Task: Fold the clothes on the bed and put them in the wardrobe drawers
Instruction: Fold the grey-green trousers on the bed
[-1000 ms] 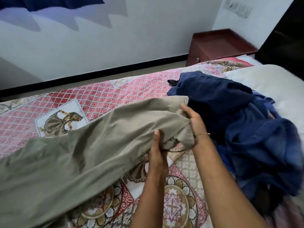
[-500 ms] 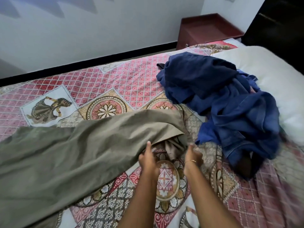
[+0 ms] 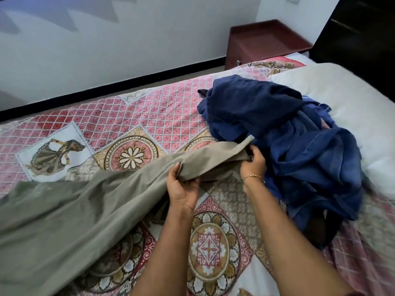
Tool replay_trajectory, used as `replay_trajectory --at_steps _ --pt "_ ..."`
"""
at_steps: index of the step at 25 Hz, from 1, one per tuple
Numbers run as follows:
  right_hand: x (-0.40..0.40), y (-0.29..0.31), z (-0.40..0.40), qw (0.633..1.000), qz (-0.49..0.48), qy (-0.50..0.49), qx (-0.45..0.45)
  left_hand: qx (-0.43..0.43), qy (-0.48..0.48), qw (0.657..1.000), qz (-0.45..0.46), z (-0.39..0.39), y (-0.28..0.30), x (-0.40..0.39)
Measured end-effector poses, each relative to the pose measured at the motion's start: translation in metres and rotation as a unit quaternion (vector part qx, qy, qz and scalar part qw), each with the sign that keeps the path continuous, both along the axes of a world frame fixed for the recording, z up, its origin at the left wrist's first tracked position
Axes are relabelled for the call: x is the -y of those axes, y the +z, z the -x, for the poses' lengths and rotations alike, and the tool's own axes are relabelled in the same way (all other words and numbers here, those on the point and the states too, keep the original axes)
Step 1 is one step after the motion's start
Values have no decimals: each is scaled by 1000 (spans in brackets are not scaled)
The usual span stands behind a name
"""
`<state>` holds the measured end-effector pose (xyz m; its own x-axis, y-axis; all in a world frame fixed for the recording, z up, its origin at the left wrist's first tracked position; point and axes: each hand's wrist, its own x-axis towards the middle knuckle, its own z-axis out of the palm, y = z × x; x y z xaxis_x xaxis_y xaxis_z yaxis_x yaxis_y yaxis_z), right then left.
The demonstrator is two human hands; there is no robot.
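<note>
Soft, limp olive garment (image 3: 74, 210), likely light; best pinched along its edge beside the blue pile (image 3: 288, 146). Left hand (image 3: 183, 189) and right hand (image 3: 253, 161) both pinching that edge.

Both forearms are bare, and a thin gold chain bracelet (image 3: 253, 176) circles the wrist below the right hand (image 3: 253, 163).

No readable text, label, brand, number or sign showing anywhere; bedspread (image 3: 149, 116) carrying only printed patterns and dancer figure, no lettering
</note>
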<state>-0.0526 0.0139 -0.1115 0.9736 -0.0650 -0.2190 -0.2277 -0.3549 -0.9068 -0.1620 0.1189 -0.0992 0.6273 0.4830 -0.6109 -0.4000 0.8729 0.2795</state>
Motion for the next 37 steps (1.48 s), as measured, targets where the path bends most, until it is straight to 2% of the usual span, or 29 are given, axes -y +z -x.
replay_trajectory --at_steps 1,3,4,5,7,8,9,11,12,13,15,17,19,20,22,24,25,27,28,32,33,35,37 --pt "2 1 -7 1000 17 -2 -10 0 3 1000 -7 -3 3 2" --pt "12 -11 -12 994 49 -12 -94 -38 -28 998 -29 -6 6 2" --pt "20 -20 -11 987 93 -11 -133 -99 -73 990 -63 -5 3 0" --pt "28 -28 -8 976 158 7 -152 -177 -137 968 -113 -3 -1 -2" --pt "37 -43 8 954 267 43 -129 -284 -260 903 -190 5 -8 -8" --pt "38 -49 15 951 287 41 -106 -287 -285 896 -183 9 -9 -11" --pt "37 -50 21 954 286 30 -84 -267 -285 907 -157 12 -7 -14" --pt "28 -48 20 970 228 4 -84 -167 -216 958 -88 12 4 -18" --pt "22 -44 15 982 147 -15 -118 -113 -177 975 -76 10 8 -20" --pt "15 -34 11 986 22 -29 -163 -59 -143 986 -70 7 13 -21" --pt "6 -5 3 956 -210 -24 -205 26 -89 995 -43 1 24 -22" --pt "4 21 -6 911 -370 23 -180 49 -58 996 -51 -1 34 -20" --pt "12 29 -7 842 -508 41 -175 13 -61 994 -86 -1 40 -16" --pt "19 21 -4 822 -535 24 -193 -25 -88 989 -114 0 39 -11" --pt "39 -10 14 826 -493 -61 -267 -116 -201 959 -164 7 31 5" --pt "59 -42 36 844 -392 -126 -343 -199 -339 898 -196 18 12 22" --pt "66 -53 44 846 -368 -133 -362 -225 -380 875 -199 25 6 30" --pt "69 -60 52 851 -354 -128 -367 -264 -388 863 -185 33 -3 40" --pt "65 -59 52 865 -336 -118 -352 -274 -370 871 -173 34 -8 42" --pt "38 -52 54 936 -206 -56 -281 -212 -187 958 -58 27 -25 37" --pt "33 -50 54 939 -205 -44 -274 -180 -132 975 -22 25 -26 32" --pt "31 -39 46 925 -282 -51 -251 -87 -49 995 28 22 -22 23" --pt "41 -32 34 881 -412 -74 -221 -34 -33 998 37 17 -16 24"
